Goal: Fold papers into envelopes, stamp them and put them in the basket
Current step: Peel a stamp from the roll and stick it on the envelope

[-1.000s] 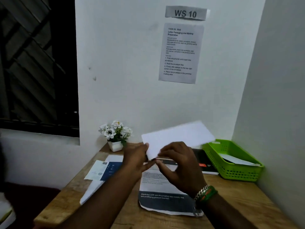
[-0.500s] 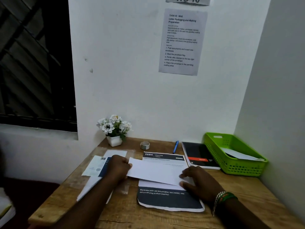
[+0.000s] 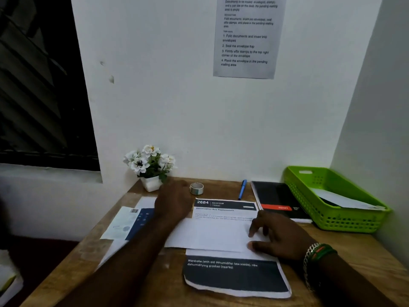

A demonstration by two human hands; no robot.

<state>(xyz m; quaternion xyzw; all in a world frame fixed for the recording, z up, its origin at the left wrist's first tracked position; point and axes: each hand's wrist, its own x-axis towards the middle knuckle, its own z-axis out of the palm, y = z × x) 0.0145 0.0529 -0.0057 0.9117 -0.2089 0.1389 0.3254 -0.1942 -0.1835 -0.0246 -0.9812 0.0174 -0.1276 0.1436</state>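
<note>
A white envelope (image 3: 210, 235) lies flat across a printed sheet (image 3: 234, 275) in the middle of the wooden desk. My right hand (image 3: 278, 235) rests on the envelope's right end, fingers spread and pressing down. My left hand (image 3: 173, 201) hovers off the envelope's far left corner, close to a small tape roll (image 3: 196, 188); I cannot tell if it touches it. The green basket (image 3: 332, 220) stands at the far right with a white envelope (image 3: 340, 199) inside.
A white flower pot (image 3: 151, 167) sits at the back left by the wall. A blue pen (image 3: 242, 189) and a black notebook (image 3: 276, 199) lie behind the sheet. More papers and a blue-and-white leaflet (image 3: 130, 222) lie at the left edge.
The envelope came down from in front of me onto the printed sheet. My left hand then let go of its left end and moved back toward the tape roll.
</note>
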